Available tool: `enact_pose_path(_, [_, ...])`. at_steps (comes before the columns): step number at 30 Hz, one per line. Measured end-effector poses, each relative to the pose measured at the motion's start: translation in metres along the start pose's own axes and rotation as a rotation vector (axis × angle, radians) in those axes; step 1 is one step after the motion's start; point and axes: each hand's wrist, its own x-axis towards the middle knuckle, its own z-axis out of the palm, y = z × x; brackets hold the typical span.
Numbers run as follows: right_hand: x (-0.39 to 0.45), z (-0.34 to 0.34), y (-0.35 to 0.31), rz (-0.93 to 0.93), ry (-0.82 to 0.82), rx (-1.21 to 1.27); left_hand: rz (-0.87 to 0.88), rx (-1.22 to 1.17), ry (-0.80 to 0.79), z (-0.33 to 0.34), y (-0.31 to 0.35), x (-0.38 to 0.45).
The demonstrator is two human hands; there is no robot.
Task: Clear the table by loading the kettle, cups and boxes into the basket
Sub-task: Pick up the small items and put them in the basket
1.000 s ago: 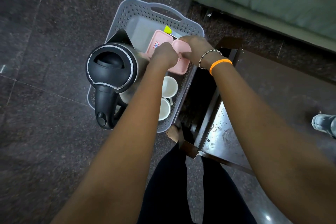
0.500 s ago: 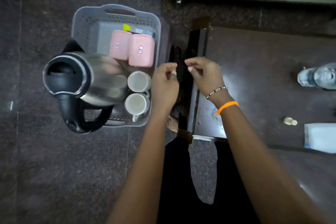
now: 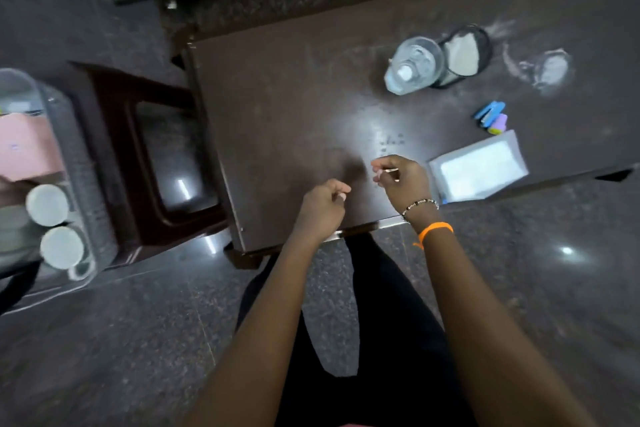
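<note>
Hands are hovering over the near edge of the dark table, and I'm seeing both loosely curled: left hand holding nothing, right hand maybe pinching something thin and pale, too blurry to call. Basket is sitting far left by the stool, with two white cups and a pink box inside. Kettle's mostly cut off. I'm not making out any readable labels; the blur is killing it.

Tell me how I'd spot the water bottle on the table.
Look at the dark table, toward its far right part. The bottle stands beside a black mesh cup. It is the only clear thing there, with a pale cap on top.
</note>
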Motion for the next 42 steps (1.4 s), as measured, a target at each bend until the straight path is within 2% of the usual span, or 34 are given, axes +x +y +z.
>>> enact_pose_path(8, [0.055,-0.107,0.073,0.038,0.201,-0.078,-0.042,0.373,-0.087,0.092,0.06,0.046])
enact_pose_path(12, [0.094,-0.138,0.092,0.057,0.204,-0.294,-0.106,0.482,-0.251,0.11,0.068,0.079])
enact_pose_path(15, [0.12,-0.148,0.096,0.111,0.221,-0.47,-0.132,0.56,-0.288,0.117,0.069,0.096])
enact_pose_path(20, [0.148,-0.152,0.098,0.103,0.225,-0.708,-0.139,0.572,-0.232,0.125,0.067,0.112])
enact_pose_path(25, [0.165,-0.148,0.097,0.164,0.261,-0.762,-0.159,0.506,-0.204,0.127,0.063,0.118])
enact_pose_path(28, [0.174,-0.144,0.094,0.216,0.279,-0.739,-0.168,0.469,-0.184,0.126,0.063,0.12])
enact_pose_path(31, [0.177,-0.135,0.088,0.167,0.286,-0.752,-0.162,0.492,-0.126,0.126,0.066,0.12])
enact_pose_path(34, [0.18,-0.12,0.081,0.067,0.211,-0.747,-0.148,0.507,-0.045,0.123,0.067,0.118])
enact_pose_path(38, [0.171,-0.093,0.071,-0.079,0.071,-0.745,-0.134,0.395,0.021,0.111,0.064,0.112])
enact_pose_path(40, [0.161,-0.079,0.065,-0.109,0.034,-0.671,-0.112,0.326,0.062,0.102,0.058,0.106])
enact_pose_path(42, [0.146,-0.063,0.056,-0.083,0.024,-0.466,-0.101,0.249,0.124,0.09,0.049,0.096])
